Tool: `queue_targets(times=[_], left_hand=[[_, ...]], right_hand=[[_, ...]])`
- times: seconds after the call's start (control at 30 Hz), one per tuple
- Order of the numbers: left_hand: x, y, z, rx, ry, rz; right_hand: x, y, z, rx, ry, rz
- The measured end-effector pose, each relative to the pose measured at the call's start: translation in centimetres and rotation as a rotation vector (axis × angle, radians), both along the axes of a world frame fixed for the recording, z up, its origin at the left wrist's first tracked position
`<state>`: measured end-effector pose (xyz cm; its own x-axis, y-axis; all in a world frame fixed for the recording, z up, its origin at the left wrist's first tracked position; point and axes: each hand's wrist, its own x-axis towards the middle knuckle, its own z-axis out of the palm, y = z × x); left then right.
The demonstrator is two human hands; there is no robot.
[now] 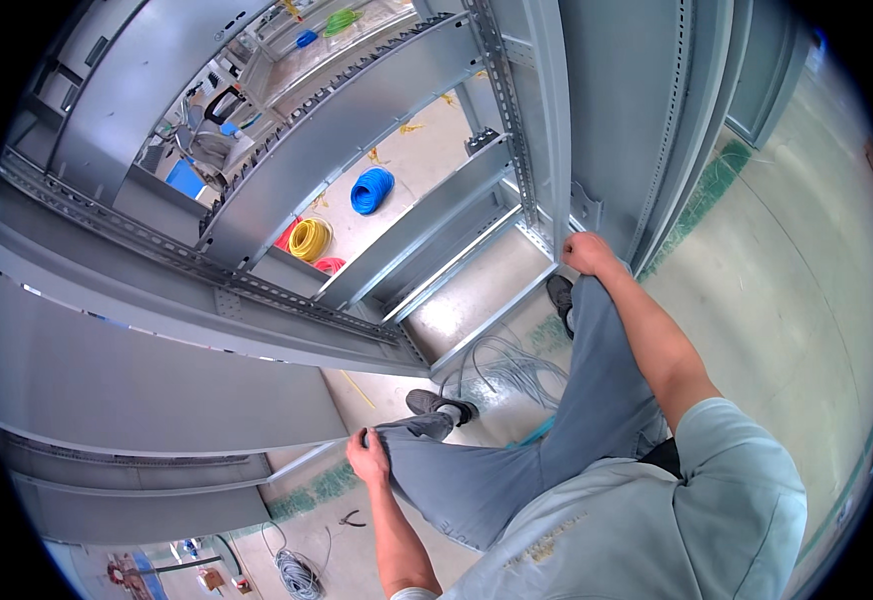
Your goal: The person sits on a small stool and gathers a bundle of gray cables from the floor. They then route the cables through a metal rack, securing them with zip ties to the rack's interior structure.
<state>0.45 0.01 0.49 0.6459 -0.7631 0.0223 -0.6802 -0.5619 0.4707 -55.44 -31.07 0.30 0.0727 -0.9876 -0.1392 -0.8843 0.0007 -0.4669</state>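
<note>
Both of my arms reach down to my bent knees, in front of a grey metal cabinet frame [552,150]. My left hand [368,457] is closed at the left knee, its fingers curled against the grey trousers [457,480]. At the right knee my right hand [589,255] is also closed, its fingers bunched on the trouser cloth beside the cabinet's upright. Neither hand touches a tool or wire. A loose coil of grey cable [517,370] lies on the floor between my dark shoes.
Inside and behind the frame lie a blue wire coil [372,190] and a yellow wire coil [310,239], with red coils beside it. Pliers [353,518] and another grey cable coil [299,577] rest on the floor at lower left. Sheet-metal panels [157,390] stand close on my left.
</note>
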Motion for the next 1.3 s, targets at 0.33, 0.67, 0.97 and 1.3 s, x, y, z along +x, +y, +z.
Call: queue_targets(times=[0.33,0.67,0.97,1.3], left_hand=[[-0.2,0.1,0.2,-0.015,-0.005,0.005],[-0.2,0.4,-0.1,-0.036,-0.034,-0.001],[0.2,0.8,-0.3,-0.045,-0.053,0.008],[-0.3,0.9,0.7,-0.022,-0.023,0.026]], right_hand=[[0.1,0.0,-0.1,0.022,-0.009,-0.020],[0.3,0.2,0.3,0.005,-0.007,-0.017],[0.6,0.7,1.1,-0.010,0.006,-0.011],[0.1,0.3,-0.2,-0.048,0.001,0.034]])
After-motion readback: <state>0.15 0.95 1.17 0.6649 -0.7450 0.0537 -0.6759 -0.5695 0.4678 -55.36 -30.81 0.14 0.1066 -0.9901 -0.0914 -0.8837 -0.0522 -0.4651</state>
